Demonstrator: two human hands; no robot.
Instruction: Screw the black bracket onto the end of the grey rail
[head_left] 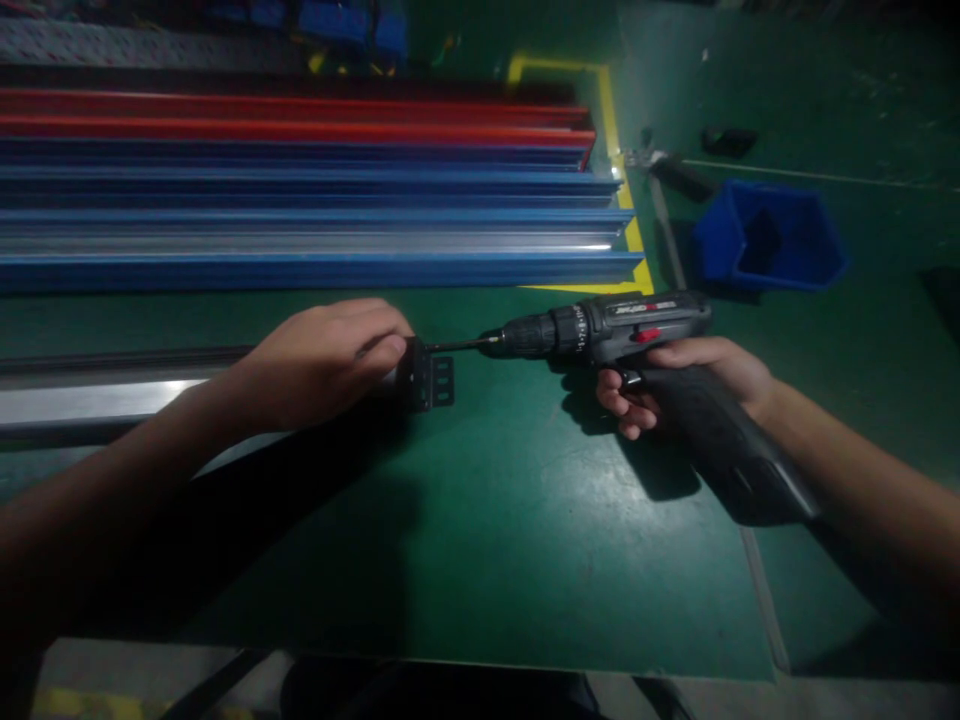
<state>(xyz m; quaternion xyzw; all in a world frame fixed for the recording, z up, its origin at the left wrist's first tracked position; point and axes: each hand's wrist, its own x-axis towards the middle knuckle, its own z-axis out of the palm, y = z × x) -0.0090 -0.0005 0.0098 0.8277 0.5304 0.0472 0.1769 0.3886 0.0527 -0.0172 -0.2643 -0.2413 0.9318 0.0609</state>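
My right hand (675, 385) is wrapped round the handle of a black cordless drill (637, 325), a finger at its trigger. The drill points left, and its long thin bit (461, 345) reaches a black slotted bracket (442, 382) at the end of a silver metal profile (97, 405). My left hand (330, 360) is closed over that end of the profile, thumb and fingers pressed against the bracket. The fingers hide part of the joint, and I cannot make out a screw at the bit's tip.
Long blue profiles (315, 270) and a red profile (300, 130) lie side by side at the back left, over yellow tape (611, 110). A blue bin (772, 240) stands at the back right. The green table's front edge (450, 660) runs near me.
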